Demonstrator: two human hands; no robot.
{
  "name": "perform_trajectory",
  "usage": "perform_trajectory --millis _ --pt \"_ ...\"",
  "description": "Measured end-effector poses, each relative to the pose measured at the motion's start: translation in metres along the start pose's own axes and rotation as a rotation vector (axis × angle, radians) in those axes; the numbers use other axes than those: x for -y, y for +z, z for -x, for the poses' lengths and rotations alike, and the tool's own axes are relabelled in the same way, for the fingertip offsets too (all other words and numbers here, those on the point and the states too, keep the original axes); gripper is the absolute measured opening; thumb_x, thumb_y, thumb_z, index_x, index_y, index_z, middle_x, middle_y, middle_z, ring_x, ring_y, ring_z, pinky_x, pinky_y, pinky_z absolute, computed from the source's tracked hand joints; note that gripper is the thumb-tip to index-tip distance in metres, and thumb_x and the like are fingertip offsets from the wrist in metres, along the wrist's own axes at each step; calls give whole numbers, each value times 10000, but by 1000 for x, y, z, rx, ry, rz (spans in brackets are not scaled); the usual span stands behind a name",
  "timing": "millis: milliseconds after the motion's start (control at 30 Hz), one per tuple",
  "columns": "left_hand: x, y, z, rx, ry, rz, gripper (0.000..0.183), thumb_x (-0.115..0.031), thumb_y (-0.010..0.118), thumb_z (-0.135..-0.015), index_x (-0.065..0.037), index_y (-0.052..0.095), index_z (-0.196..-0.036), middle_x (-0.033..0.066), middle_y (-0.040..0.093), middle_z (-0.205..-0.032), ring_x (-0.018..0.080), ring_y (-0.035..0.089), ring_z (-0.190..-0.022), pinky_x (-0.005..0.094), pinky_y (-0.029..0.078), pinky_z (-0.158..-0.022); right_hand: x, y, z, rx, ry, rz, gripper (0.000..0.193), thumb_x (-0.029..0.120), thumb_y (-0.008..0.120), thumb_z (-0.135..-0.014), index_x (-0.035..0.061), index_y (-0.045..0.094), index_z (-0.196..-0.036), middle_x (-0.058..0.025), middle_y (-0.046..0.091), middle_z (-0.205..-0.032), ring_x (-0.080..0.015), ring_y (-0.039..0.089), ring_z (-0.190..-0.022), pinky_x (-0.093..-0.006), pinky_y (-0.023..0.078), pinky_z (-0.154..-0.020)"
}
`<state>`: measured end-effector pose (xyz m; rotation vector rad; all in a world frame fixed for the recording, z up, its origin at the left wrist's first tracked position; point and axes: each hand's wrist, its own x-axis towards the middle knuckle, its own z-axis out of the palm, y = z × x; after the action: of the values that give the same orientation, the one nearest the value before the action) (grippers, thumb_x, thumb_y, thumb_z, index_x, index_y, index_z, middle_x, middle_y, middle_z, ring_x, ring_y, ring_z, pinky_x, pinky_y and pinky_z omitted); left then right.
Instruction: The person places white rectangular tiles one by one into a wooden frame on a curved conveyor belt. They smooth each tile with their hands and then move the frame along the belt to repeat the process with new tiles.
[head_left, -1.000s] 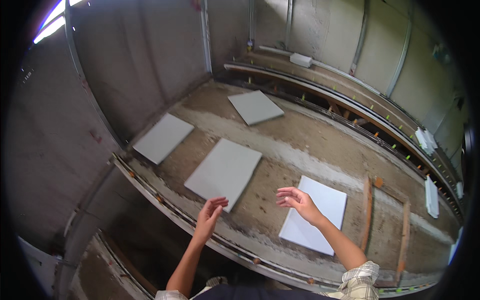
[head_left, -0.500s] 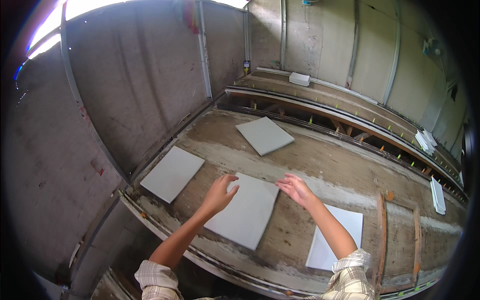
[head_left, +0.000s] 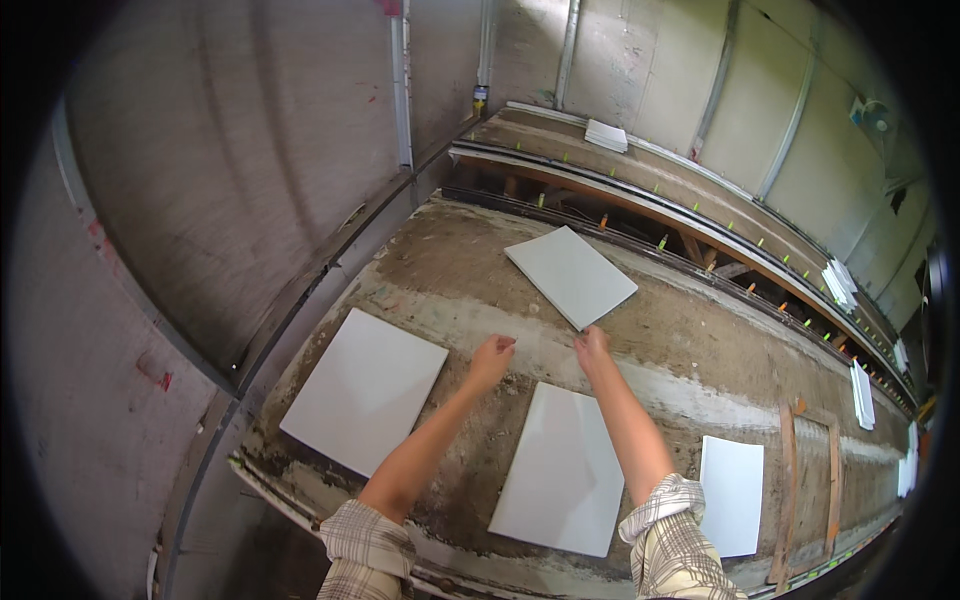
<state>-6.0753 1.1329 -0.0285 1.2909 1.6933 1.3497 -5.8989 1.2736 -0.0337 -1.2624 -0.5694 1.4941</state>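
Several flat stacks of white sheets lie apart on a worn wooden table. My right hand (head_left: 592,345) reaches forward, its fingers closed at the near corner of the far stack of white sheets (head_left: 572,275). To its left, my left hand (head_left: 493,357) hovers over bare wood with fingers curled together; whatever they may hold does not show. Beneath my forearms, the middle stack (head_left: 555,470) lies partly beside my right arm. A left stack (head_left: 360,385) sits beyond my left forearm, and a right stack (head_left: 732,495) lies beside my right sleeve.
A thin wooden frame (head_left: 787,490) lies at the table's right. Behind the table runs a long raised ledge (head_left: 680,195) with small coloured pegs; a small white stack (head_left: 606,136) rests on the far shelf. More white bundles (head_left: 862,394) stand at right. A grey wall (head_left: 290,120) borders the left.
Both hands have moved forward past the middle stack, and their spread fingers have closed. My right hand has come to the far stack's near corner. The view has shifted toward the left and closer.
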Motion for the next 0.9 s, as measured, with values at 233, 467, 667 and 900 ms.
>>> perform_trajectory --millis 233,467,667,900 --pt "13 -3 -29 -69 -61 184 187 -110 510 -863 -30 610 -1000 96 652 -956 195 614 -885 305 466 -792 0 29 -10 -420 -47 -131 88 -12 493 -726 -13 517 -811 -74 462 -701 -162 402 -588 -295 377 -557" --pt "20 -17 -43 -149 -28 233 181 -88 492 -872 -21 618 -984 82 655 -957 176 609 -888 287 455 -800 22 52 -13 -362 77 -284 207 116 640 -809 -4 538 -943 -89 529 -809 -162 496 -664 -278 426 -568" --pt "13 -6 -47 -123 -19 293 173 -86 503 -875 -14 612 -989 84 653 -953 171 605 -897 284 453 -804 21 31 -42 3 242 -235 176 105 580 -868 26 489 -997 -96 494 -954 -219 537 -871 -308 504 -702" --pt "-23 -13 -41 -256 165 191 249 -111 522 -877 -10 534 -1104 116 563 -1045 220 533 -984 332 412 -868 96 -38 63 374 -81 -40 89 -2 454 -900 -73 439 -951 -155 468 -1065 -249 504 -1019 -470 457 -977"
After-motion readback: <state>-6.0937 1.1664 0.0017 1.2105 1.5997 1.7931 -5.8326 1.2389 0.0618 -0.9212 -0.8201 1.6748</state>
